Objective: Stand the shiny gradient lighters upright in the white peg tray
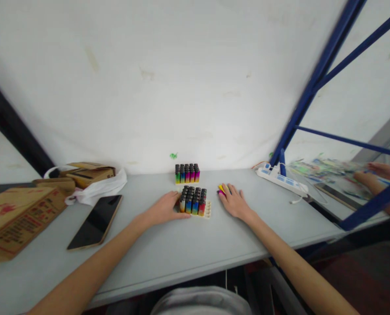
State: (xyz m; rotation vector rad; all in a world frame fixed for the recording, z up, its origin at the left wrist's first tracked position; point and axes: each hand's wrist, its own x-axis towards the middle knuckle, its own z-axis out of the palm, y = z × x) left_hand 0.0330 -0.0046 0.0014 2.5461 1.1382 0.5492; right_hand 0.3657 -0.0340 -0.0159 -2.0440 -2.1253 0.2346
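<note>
Around one end of the lighter tray (208, 210), left fingers (173, 197) clasped; right fingers (227, 191) atop loose lighters (220, 187), grip unclear.

Free room on table (198, 247) between left forearm (116, 249) and right forearm (287, 258), before the lighter tray (208, 210). Rear lighters (187, 174) obstruct behind it; phone (96, 222) obstructs left, power strip (282, 180) right.

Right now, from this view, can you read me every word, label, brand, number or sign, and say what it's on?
No text is legible.
Large cardboard box: red and dark printing, too blurred to read.
Wall: green mark above the rear lighters, no readable word.
Front lighters: no lettering I can make out.
Phone: dark screen, no visible text.
</note>
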